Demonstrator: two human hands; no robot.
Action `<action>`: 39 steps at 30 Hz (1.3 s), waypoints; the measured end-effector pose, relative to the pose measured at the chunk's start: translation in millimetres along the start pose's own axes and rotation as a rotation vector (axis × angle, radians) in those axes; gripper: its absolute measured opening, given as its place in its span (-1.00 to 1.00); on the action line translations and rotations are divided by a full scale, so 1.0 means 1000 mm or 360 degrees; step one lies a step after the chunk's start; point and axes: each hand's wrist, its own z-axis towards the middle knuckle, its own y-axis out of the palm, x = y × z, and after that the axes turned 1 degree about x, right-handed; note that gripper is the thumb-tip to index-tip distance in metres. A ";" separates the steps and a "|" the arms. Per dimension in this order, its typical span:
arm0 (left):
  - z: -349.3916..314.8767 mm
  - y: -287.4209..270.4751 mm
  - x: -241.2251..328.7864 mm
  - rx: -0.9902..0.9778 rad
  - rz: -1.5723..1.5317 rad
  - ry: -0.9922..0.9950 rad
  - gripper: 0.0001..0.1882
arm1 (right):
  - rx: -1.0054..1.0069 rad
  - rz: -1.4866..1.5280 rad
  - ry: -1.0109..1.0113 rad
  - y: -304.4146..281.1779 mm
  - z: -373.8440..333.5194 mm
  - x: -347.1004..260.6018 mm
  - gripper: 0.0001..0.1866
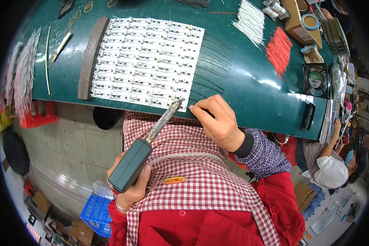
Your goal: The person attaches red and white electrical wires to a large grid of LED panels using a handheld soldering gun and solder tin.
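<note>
My left hand [137,182] is closed around the dark green handle of a soldering iron [131,164]. The iron's metal barrel slants up and right, its tip at the lower right corner of a white panel of small circuit boards [145,61]. Beside that corner, my right hand [218,123] pinches thumb and forefinger together on what looks like a thin black wire, mostly hidden by the fingers. More thin black wires [213,61] stick out from the panel's right edge, and short white wires lie across the boards.
A dark bar [92,59] borders the panel's left side on the green table [254,98]. Bundles of white wires [250,22] and red wires [279,51] lie at the right, near a cardboard box [301,24] and a fan [315,80]. Another person [330,170] sits at far right.
</note>
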 end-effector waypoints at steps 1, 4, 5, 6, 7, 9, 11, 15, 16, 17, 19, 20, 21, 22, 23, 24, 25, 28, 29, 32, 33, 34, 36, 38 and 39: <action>0.000 -0.001 0.000 0.0012 -0.0024 -0.0040 -0.74 | 0.0005 0.0015 0.0027 -0.003 0.001 -0.001 -0.71; 0.011 -0.001 0.004 0.0045 -0.0014 -0.0019 -0.75 | 0.0048 0.0165 0.0150 -0.017 0.012 0.001 -0.72; 0.013 0.001 -0.001 0.0058 -0.0031 0.0012 -0.75 | 0.0085 0.0172 0.0161 -0.022 0.022 0.005 -0.74; 0.013 0.002 -0.005 0.0105 -0.0104 -0.0126 -0.76 | 0.0103 0.0150 0.0144 -0.028 0.035 0.012 -0.74; 0.016 0.003 -0.007 0.0152 -0.0178 -0.0265 -0.77 | 0.0117 0.0088 0.0108 -0.033 0.050 0.024 -0.75; 0.028 0.006 -0.006 0.0157 -0.0178 -0.0122 -0.78 | 0.0152 -0.0042 0.0045 -0.034 0.083 0.055 -0.80; 0.038 0.011 -0.003 0.0158 -0.0203 -0.0030 -0.80 | 0.0232 -0.0152 -0.0055 -0.023 0.114 0.097 -0.84; 0.047 0.016 0.001 0.0167 -0.0218 -0.0075 -0.84 | 0.0359 -0.0221 -0.0044 -0.002 0.150 0.159 -0.90; 0.050 0.017 0.001 0.0165 -0.0233 -0.0064 -0.84 | 0.0409 -0.0245 -0.0071 -0.003 0.155 0.167 -0.89; 0.052 0.017 0.001 0.0191 -0.0257 -0.0081 -0.83 | 0.0454 -0.0252 -0.0102 -0.001 0.160 0.172 -0.87; 0.054 0.016 -0.007 0.0204 -0.0261 -0.0134 -0.78 | 0.0466 -0.0366 -0.0055 -0.019 0.156 0.185 -0.86; 0.058 0.017 -0.004 0.0207 -0.0277 -0.0138 -0.78 | 0.0480 -0.0479 -0.0003 -0.033 0.150 0.191 -0.85; 0.063 0.017 0.003 0.0223 -0.0347 -0.0289 -0.76 | 0.0389 -0.0586 0.0136 -0.046 0.142 0.197 -0.84; 0.067 0.018 0.006 0.0237 -0.0416 -0.0441 -0.74 | 0.0298 -0.0692 0.0276 -0.058 0.133 0.202 -0.83; 0.073 0.020 -0.003 0.0237 -0.0364 -0.0309 -0.70 | 0.0222 -0.0794 0.0377 -0.067 0.125 0.209 -0.82; 0.074 0.021 -0.005 0.0230 -0.0365 -0.0313 -0.70 | 0.0218 -0.0797 0.0384 -0.071 0.119 0.214 -0.82; 0.077 0.021 -0.004 0.0191 -0.0346 -0.0328 -0.70 | 0.0156 -0.0760 0.0473 -0.073 0.115 0.217 -0.83; 0.090 0.026 -0.002 0.0069 -0.0267 -0.0205 -0.70 | 0.0113 -0.0658 0.0602 -0.076 0.106 0.223 -0.84; 0.091 0.028 -0.003 0.0027 -0.0199 -0.0076 -0.70 | 0.0117 -0.0638 0.0592 -0.076 0.106 0.224 -0.84; 0.094 0.030 -0.005 -0.0023 -0.0109 0.0065 -0.72 | 0.0122 -0.0591 0.0593 -0.076 0.106 0.226 -0.85; 0.093 0.030 -0.005 -0.0022 -0.0105 0.0060 -0.72 | 0.0125 -0.0571 0.0599 -0.075 0.106 0.227 -0.86; 0.092 0.031 -0.004 -0.0012 -0.0104 0.0027 -0.73 | 0.0123 -0.0566 0.0599 -0.074 0.106 0.228 -0.86; 0.092 0.032 -0.002 -0.0008 -0.0104 -0.0005 -0.75 | 0.0077 -0.0602 0.0527 -0.074 0.105 0.229 -0.87; 0.092 0.033 0.000 -0.0011 -0.0107 -0.0075 -0.76 | 0.0061 -0.0637 0.0524 -0.073 0.105 0.227 -0.88; 0.092 0.033 -0.001 -0.0014 -0.0106 -0.0077 -0.76 | 0.0045 -0.0672 0.0519 -0.073 0.106 0.226 -0.88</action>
